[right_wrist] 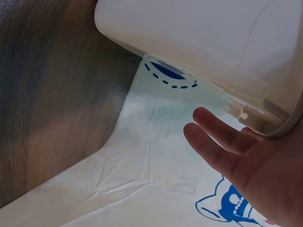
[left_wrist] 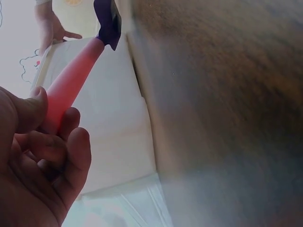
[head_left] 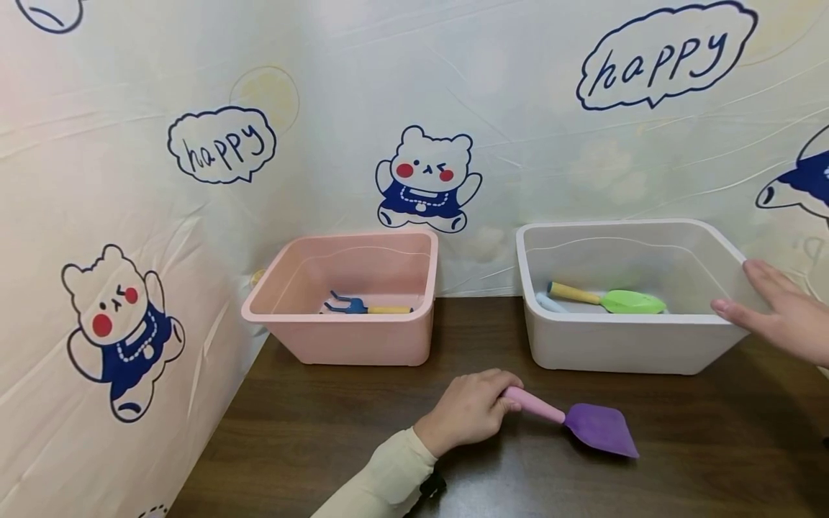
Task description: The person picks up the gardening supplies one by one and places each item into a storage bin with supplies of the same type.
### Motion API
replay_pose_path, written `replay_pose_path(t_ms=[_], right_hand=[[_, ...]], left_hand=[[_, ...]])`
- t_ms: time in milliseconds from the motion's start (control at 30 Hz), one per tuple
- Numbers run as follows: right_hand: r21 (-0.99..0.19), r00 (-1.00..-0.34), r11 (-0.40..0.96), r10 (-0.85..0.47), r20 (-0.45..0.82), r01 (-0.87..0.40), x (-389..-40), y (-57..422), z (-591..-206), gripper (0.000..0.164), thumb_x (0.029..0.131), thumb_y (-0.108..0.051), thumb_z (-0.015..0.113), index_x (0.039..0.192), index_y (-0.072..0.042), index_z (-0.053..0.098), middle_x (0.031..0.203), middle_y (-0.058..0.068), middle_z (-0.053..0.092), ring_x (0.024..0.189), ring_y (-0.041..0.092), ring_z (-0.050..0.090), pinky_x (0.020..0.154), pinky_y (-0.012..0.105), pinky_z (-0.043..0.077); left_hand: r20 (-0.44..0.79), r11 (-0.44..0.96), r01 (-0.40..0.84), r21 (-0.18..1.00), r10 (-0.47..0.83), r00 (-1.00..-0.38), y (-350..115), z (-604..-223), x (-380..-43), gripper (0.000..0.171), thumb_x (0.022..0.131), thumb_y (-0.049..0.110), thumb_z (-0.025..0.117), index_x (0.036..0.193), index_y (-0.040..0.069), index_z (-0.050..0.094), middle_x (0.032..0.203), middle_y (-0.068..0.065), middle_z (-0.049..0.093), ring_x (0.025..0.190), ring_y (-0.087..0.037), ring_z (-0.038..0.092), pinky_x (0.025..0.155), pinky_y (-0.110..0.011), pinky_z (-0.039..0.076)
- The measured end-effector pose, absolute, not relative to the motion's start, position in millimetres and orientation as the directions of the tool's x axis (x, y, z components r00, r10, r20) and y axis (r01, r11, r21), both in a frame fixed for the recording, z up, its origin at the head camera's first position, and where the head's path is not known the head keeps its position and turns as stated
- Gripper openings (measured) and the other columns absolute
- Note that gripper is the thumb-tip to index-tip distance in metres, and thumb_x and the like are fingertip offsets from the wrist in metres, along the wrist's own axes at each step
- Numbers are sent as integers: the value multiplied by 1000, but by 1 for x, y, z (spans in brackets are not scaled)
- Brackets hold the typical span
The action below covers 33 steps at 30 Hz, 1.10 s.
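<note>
In the head view my left hand [head_left: 469, 410] grips the pink handle of a toy shovel [head_left: 599, 428] with a flat purple blade, held in front of the two bins. The left wrist view shows the thumb and fingers of that hand [left_wrist: 42, 151] around the end of the pink handle [left_wrist: 71, 85]. My right hand [head_left: 780, 309] rests at the right rim of the white bin [head_left: 622, 345], fingers fairly straight. Inside that bin lies a green toy trowel [head_left: 631, 302] with a yellow handle, beside a light blue piece [head_left: 549, 302] partly hidden by the wall.
To the left stands a pink bin [head_left: 363, 342] holding a blue toy rake [head_left: 350, 306] with a yellow handle. Both bins stand at the back of a dark wooden table [head_left: 311, 432], against a printed cloth [head_left: 337, 144] with bears and the word happy.
</note>
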State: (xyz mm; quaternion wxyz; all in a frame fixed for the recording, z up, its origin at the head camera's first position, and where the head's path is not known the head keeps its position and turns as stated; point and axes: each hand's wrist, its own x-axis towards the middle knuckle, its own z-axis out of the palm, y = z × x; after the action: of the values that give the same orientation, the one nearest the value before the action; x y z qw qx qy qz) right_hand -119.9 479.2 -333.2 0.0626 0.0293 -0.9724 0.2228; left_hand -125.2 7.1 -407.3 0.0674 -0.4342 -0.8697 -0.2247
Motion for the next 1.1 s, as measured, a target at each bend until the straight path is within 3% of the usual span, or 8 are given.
replay_pose_path(t_ms=[533, 1100], right_hand=[[-432, -994, 900, -16, 107, -61, -119, 480, -332, 94, 103, -45, 50, 152, 13, -6, 156, 39, -12, 144, 55, -13, 110, 69, -9], [-432, -989, 897, -33, 142, -92, -120, 480, -334, 92, 103, -41, 52, 153, 14, -3, 157, 39, -8, 145, 53, -12, 113, 64, -10]], left_hand=[[359, 494, 795, 353, 713, -603, 12, -396, -128, 20, 99, 33, 66, 112, 18, 69, 100, 10, 68, 81, 1, 57, 73, -19, 49], [374, 475, 793, 383, 705, -603, 13, -392, -128, 20, 99, 33, 65, 112, 17, 69, 100, 11, 67, 80, 1, 54, 71, -17, 46]])
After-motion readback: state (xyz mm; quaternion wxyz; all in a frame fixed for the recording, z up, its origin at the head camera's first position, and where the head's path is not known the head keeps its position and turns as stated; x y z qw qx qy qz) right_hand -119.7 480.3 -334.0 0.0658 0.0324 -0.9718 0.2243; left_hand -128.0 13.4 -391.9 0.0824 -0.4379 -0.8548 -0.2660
